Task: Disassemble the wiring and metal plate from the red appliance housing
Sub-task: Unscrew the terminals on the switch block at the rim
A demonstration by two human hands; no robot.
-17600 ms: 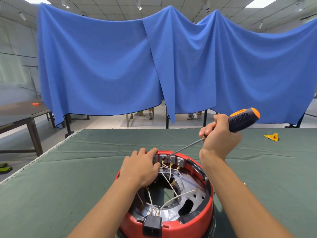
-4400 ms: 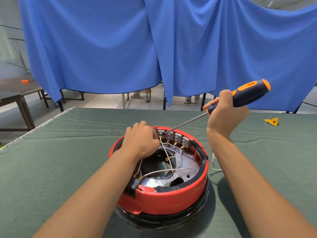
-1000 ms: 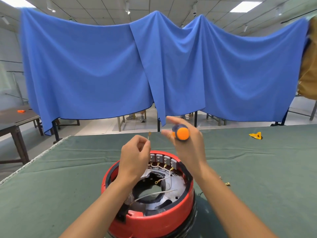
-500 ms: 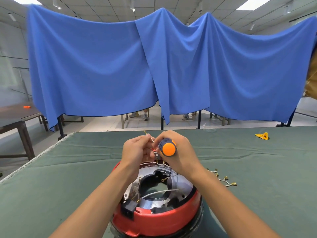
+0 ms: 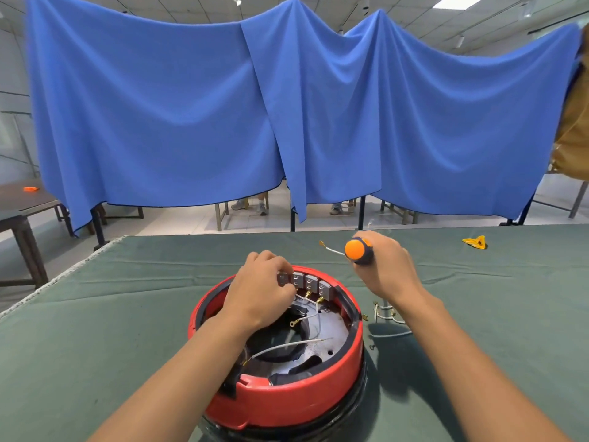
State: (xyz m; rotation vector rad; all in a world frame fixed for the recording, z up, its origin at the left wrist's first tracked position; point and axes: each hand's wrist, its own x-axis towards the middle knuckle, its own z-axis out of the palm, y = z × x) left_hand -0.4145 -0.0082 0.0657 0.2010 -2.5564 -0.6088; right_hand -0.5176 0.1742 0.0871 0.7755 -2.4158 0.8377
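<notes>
The round red appliance housing (image 5: 287,397) stands on the green table, open side up. Inside lie a metal plate (image 5: 331,333) and white wires (image 5: 287,345) running to a row of grey terminal blocks (image 5: 314,283) at the far rim. My left hand (image 5: 261,290) reaches into the housing, its curled fingers on the leftmost terminal block. To the right of the housing my right hand (image 5: 387,269) grips the orange-and-black screwdriver (image 5: 358,251) and also holds a loose white wire (image 5: 330,248) with a brass end, which sticks out to the left.
Several removed wires with brass ends (image 5: 385,317) lie on the green table (image 5: 95,314) right of the housing. A yellow object (image 5: 475,242) lies at the far right. A blue cloth (image 5: 287,106) hangs behind the table. A dark side table (image 5: 22,202) stands left.
My hands have parted: the right hand carried the screwdriver and a freed wire out to the right, while the left hand went down onto the terminal blocks.
</notes>
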